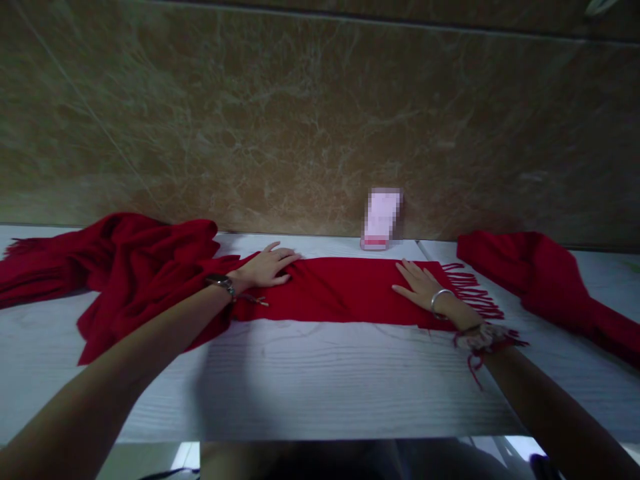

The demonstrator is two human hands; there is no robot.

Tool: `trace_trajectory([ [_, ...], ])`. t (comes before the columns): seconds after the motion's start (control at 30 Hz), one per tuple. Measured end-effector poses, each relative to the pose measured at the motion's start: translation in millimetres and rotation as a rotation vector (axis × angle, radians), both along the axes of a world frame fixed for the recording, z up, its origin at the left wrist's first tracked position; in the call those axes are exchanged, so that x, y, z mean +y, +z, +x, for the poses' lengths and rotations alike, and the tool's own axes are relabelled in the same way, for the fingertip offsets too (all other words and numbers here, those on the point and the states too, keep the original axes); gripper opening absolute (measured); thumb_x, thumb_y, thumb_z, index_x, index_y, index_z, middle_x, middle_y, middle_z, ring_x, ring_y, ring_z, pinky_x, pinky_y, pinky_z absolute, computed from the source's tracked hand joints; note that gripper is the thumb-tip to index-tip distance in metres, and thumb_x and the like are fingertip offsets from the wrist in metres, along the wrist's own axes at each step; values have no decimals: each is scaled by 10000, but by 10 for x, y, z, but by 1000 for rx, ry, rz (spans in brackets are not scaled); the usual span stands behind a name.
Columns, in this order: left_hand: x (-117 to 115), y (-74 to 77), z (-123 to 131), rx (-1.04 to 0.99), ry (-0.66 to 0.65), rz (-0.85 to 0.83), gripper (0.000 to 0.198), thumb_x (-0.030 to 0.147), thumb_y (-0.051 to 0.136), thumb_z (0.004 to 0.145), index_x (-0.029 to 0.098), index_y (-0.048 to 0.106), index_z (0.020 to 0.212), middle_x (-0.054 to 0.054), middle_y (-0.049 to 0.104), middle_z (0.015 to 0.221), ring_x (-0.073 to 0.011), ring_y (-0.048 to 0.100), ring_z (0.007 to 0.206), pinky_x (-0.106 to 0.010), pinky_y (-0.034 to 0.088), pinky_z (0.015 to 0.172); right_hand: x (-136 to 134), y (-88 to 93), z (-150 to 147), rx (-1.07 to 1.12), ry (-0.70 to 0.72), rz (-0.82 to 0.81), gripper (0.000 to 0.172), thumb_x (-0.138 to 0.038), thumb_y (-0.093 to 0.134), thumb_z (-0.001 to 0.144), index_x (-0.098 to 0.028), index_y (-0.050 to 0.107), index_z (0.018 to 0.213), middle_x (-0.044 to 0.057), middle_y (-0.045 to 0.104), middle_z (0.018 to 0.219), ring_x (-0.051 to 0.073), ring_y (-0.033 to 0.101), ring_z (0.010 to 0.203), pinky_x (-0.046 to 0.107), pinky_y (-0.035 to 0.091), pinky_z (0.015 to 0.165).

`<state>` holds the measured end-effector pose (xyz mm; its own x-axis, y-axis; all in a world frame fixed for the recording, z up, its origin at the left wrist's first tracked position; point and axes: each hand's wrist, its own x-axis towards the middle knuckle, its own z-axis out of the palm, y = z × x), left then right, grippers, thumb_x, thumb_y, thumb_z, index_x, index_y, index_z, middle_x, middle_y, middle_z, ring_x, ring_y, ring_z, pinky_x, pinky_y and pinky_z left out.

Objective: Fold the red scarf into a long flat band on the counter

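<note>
A red fringed scarf (pixel 367 290) lies across the white wood-grain table, its middle stretch spread flat as a band. My left hand (pixel 265 268) rests palm down on the band's left part, fingers spread, where a diagonal crease runs in the cloth. Near the fringed right end, my right hand (pixel 421 285) lies flat on the fabric with its fingers apart. To the left the red cloth is bunched in loose folds, partly under my left forearm. Neither hand grips anything.
A second bunched red cloth (pixel 545 270) lies at the right. A pixelated pink-and-white object (pixel 381 220) leans against the brown marbled wall (pixel 300 120) behind the table. The white table's (pixel 320 380) front edge runs close to my body.
</note>
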<state>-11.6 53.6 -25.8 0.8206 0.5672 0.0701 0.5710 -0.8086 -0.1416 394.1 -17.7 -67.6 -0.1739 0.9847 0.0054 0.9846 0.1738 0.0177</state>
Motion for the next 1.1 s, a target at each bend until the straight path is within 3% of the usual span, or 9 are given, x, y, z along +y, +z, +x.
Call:
trace_trajectory([
  [0.2, 14, 140, 23, 9, -53, -9, 404, 364, 463, 846, 163, 515, 1193, -105, 581, 1043, -204, 549, 962, -337, 365, 918, 55, 172, -211, 130, 10, 0, 727, -611, 367, 792, -144, 344, 1348, 167, 321, 1412, 308, 249, 1306, 528, 243, 1033],
  [0.27, -11, 194, 5, 9, -37, -16, 361, 338, 440, 864, 167, 543, 1165, -94, 586, 995, -185, 572, 876, -290, 409, 846, 69, 270, -447, 222, 127, 11, 735, -599, 385, 795, -105, 359, 1338, 176, 319, 1411, 290, 252, 1308, 486, 239, 1054],
  [0.33, -27, 247, -25, 39, -11, -16, 332, 294, 427, 868, 173, 557, 1150, -86, 590, 986, -175, 581, 834, -274, 424, 811, 72, 350, -751, 320, 334, -42, 696, -585, 391, 805, -126, 381, 1328, 143, 358, 1397, 250, 290, 1297, 433, 257, 1064],
  [0.4, -25, 298, -86, 73, 22, -9, 327, 269, 416, 868, 171, 561, 1144, -89, 588, 1030, -180, 582, 861, -276, 422, 824, 63, 384, -1066, 391, 495, -113, 689, -580, 405, 805, -122, 395, 1319, 141, 405, 1368, 235, 351, 1267, 406, 295, 1052],
  [0.5, 14, 388, -295, 77, 175, -34, 378, 309, 382, 876, 140, 535, 1178, -115, 555, 1152, -206, 553, 993, -297, 396, 892, 36, 328, -1439, 450, 605, -176, 726, -551, 472, 785, -93, 355, 1336, 165, 397, 1368, 243, 335, 1275, 418, 308, 1045],
  [0.67, 17, 556, -855, -11, 526, -344, 499, 420, 278, 885, 124, 512, 1211, -93, 557, 1204, -192, 534, 1064, -252, 386, 910, -5, 131, -1649, 535, 535, -115, 819, -502, 535, 753, -79, 228, 1383, 204, 329, 1396, 273, 285, 1297, 495, 244, 1062],
  [0.83, -212, 552, -1161, 2, 577, -526, 595, 515, 454, 779, 161, 474, 1257, -88, 576, 1186, -226, 569, 999, -272, 421, 858, -37, 94, -1628, 468, 486, -151, 798, -447, 544, 743, -44, 258, 1369, 217, 310, 1400, 279, 247, 1309, 492, 207, 1079],
  [0.97, -240, 584, -1235, -1, 559, -444, 571, 508, 538, 721, 161, 541, 1175, -78, 618, 1099, -222, 573, 960, -274, 419, 851, -55, 104, -1630, 447, 476, -142, 784, -446, 533, 740, -33, 285, 1358, 218, 279, 1411, 274, 224, 1316, 481, 213, 1079],
  [1.1, -54, 820, -1506, -96, 611, -241, 566, 557, 500, 737, 109, 577, 1075, -80, 607, 1081, -210, 553, 931, -279, 409, 861, -56, 55, -1627, 435, 468, -112, 782, -458, 545, 726, -38, 319, 1345, 217, 275, 1413, 279, 222, 1316, 481, 218, 1076],
])
